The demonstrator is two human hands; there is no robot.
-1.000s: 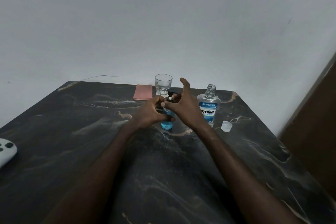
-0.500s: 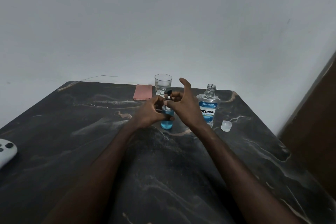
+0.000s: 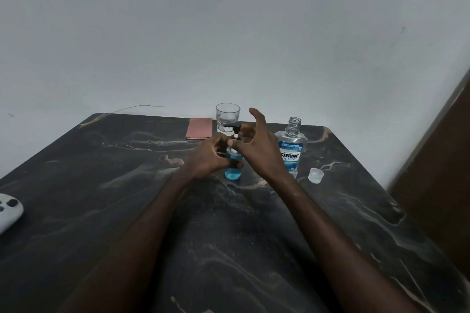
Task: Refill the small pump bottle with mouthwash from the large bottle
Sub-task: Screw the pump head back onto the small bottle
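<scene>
head view: pump bottle (image 3: 233, 174) upright in left hand (image 3: 207, 157).

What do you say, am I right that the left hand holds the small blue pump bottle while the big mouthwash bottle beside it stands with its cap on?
Not quite. The head view shows the large bottle with its cap off: its threaded neck is bare, and the clear cap lies on the table to its right. The left hand does hold the small pump bottle.

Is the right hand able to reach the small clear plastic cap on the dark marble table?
Probably yes: the cap lies uncovered just right of the large clear mouthwash bottle, and the right hand can pass in front of that bottle.
</scene>
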